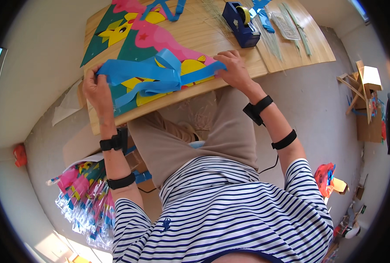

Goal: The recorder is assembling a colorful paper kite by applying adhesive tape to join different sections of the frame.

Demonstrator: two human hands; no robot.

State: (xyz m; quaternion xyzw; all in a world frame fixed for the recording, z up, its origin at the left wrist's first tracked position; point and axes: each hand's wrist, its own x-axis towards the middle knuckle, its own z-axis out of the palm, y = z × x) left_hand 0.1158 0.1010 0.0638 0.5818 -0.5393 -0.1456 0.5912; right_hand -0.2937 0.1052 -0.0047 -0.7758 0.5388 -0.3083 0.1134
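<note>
Stretched between my hands is a blue ribbon [135, 69], looped and gathered near its middle, with loose ends hanging over the table edge side. My left hand [97, 90] pinches its wide left end between thumb and fingers. The right hand [235, 70] grips the narrower right end, fingers bent round it. Under the ribbon lies a thin printed sheet [177, 41] in green, pink and yellow with cartoon figures; the ribbon hides part of it. Another printed sheet [111, 33] of the same look lies farther left, with more blue ribbon [174, 16] on it.
A dark blue tape dispenser [243, 28] stands on the wooden table [287, 63] at the far right, among thin pale rods [269, 46] and a clear plastic tray [286, 25]. Bagged printed pieces [83, 193] fill a container at my lower left. Wooden frames and boxes [366, 109] stand at right.
</note>
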